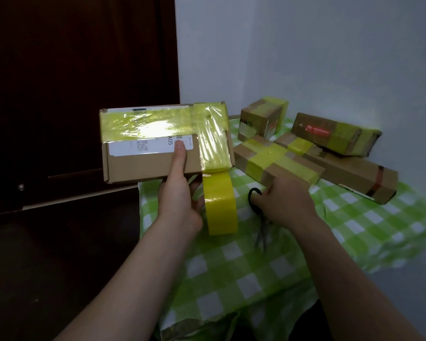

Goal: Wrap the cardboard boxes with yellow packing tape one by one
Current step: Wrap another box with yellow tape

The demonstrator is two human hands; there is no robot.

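My left hand (180, 193) holds a flat cardboard box (143, 166) up above the table's left edge, thumb pressed on its white label and fingers underneath. Yellow tape runs across the top of the box and down its right side. A roll of yellow packing tape (220, 205) hangs from that strip below the box's right corner. My right hand (287, 201) is on the table with its fingers curled round the black handles of scissors (262, 230); the blades point toward me.
A table with a green-and-white checked cloth (342, 230) fills the right side. Several taped cardboard boxes (276, 161) are piled at its back by the white wall. A dark wooden door (79, 82) stands on the left.
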